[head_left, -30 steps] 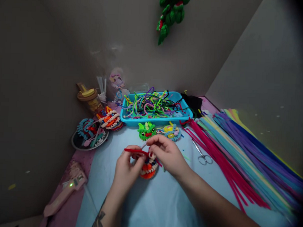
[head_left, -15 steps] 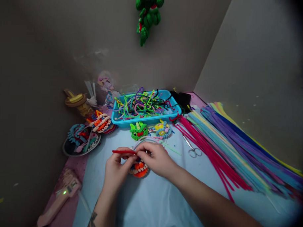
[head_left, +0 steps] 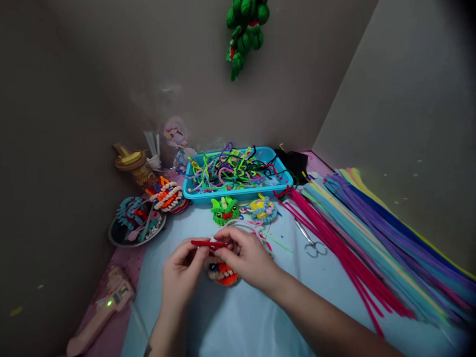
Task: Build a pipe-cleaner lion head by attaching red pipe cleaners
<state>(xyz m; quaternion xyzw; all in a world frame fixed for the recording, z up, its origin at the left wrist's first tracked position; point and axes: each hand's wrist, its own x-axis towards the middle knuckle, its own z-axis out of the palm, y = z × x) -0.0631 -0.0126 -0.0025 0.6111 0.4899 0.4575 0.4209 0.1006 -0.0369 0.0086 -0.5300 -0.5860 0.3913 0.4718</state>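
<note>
Fingers of both hands grip a short red chenille stem (head_left: 209, 244) near the scene centre: the left hand (head_left: 182, 270) pinches its left end between thumb and fingertips, and the right hand (head_left: 253, 260) pinches its right end. The stem is raised above an orange-and-cream chenille figure (head_left: 229, 277), which rests on the blue cloth (head_left: 252, 319), partly covered by the right hand. A pale bit beside the stem is too small to identify.

Possible faults, left to right:

1. Pink glue gun (head_left: 96, 320), near left. Its green light is lit. If it is hot, a stray left forearm could be burned; heat cannot be judged by sight.

2. Left-hand pinch. Little of the stem shows past the fingers. A loose grip could let the short end slip; a hard bend could kink the core.

3. Chenille figure, directly below. Lowered knuckles could press it out of shape or push it along the cloth, which may crease.

4. Right-hand pinch. Uneven pull against the left could skew any bend, and the hand obscures the work.

5. Scissors (head_left: 306, 235), right of the right hand. A wide sweep of the forearm could knock them.

6. Crimson chenille stems (head_left: 348, 263), far right. A dragging sleeve or arm could scatter the loose ends.
</note>
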